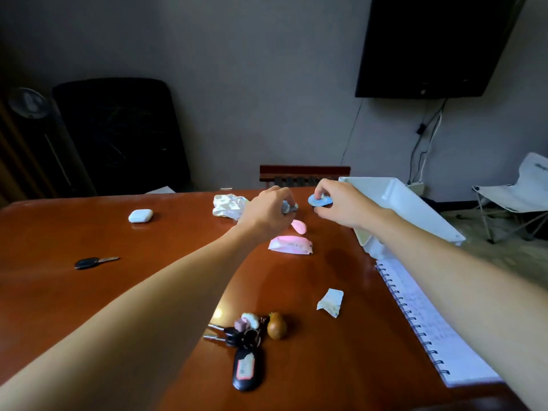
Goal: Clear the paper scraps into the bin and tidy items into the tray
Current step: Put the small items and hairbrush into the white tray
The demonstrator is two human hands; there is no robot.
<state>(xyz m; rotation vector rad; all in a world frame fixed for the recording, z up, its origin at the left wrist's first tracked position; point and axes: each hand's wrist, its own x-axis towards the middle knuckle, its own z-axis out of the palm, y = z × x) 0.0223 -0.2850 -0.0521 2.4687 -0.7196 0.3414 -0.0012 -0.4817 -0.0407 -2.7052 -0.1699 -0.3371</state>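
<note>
Paper first: a small crumpled scrap is clenched in the fingers of the left hand, low over the far side of the table, just beside a bigger white wad. Close to its right, the right hand pinches a blue disc by its rim, held up near the white tray. With both hands loaded at once, the likeliest slip is the disc. It is gripped only at the edge, so it could drop and roll off the table on the way across. The scrap may also shed or spring loose if the fingers ease. The tray sits at the table's right edge and looks tilted, so a careless drop might tip it. Its inside is mostly hidden, so I cannot tell what it holds. No bin is in view. Left on the table are a pink piece, a pink packet, a torn scrap, a key bunch, a single key, an earbud case and a notebook.
</note>
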